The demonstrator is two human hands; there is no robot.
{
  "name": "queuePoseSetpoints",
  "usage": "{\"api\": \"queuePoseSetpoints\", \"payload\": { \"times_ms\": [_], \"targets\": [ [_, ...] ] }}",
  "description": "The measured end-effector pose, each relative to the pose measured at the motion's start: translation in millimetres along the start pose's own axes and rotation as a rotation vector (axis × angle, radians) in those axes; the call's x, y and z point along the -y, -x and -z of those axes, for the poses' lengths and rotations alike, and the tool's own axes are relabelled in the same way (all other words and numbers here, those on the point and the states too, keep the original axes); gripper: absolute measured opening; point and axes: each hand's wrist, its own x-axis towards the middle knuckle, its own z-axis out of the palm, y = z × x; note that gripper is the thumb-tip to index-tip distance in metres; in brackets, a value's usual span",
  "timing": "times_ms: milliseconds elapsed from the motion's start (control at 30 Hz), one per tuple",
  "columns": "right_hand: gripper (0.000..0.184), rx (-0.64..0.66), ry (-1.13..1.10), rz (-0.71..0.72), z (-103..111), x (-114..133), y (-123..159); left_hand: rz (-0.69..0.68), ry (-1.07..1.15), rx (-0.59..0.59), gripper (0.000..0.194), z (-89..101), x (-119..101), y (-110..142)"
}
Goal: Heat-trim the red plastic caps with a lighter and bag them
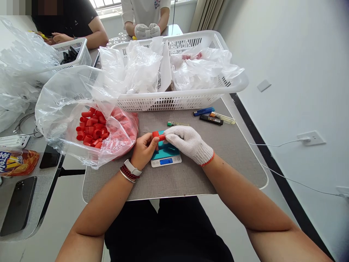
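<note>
Grey tabletop (169, 187), below a white slotted basket (152, 97) of bagged items. Left hand (144, 150), bare: thumb and fingers pinching one end of a red plastic elbow (159, 136). Right hand (188, 142), in white knit glove: gripping the other end. Elbow held over the digital scale (166, 161), display lit. Clear bag (122, 133) of similar red elbows (94, 127) to the left.

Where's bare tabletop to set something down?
The grey tabletop looks bare in front of the scale, between left forearm and right forearm, and at right, bordered by the pen-like items, right forearm and table edge. It's crowded at left by the bag of red pieces and along the back by the white basket.
</note>
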Motion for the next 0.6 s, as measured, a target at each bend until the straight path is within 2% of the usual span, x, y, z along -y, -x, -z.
{"api": "queuePoseSetpoints", "payload": {
  "times_ms": [67,167,267,400,600],
  "targets": [
    [0.032,0.023,0.012,0.017,0.3,0.1,-0.1,-0.024,-0.015,0.007,0.054,0.5,0.9,0.2],
    [0.031,0.022,0.043,0.02,0.3,-2.2,0.3,-0.051,0.01,-0.015,0.044,-0.7,4.6,-0.5],
    [0.031,-0.002,0.059,-0.003,0.5,-4.1,1.0,-0.066,0.024,-0.036,0.04,-2.2,7.5,-1.5],
    [0.028,-0.057,0.02,-0.034,0.9,-2.8,1.6,-0.061,0.013,0.0,0.039,-1.0,4.9,-1.3],
    [0.025,-0.041,0.04,-0.023,-1.1,-3.9,0.3,-0.013,-0.023,0.032,0.051,1.5,-2.2,0.2]
  ]
}}
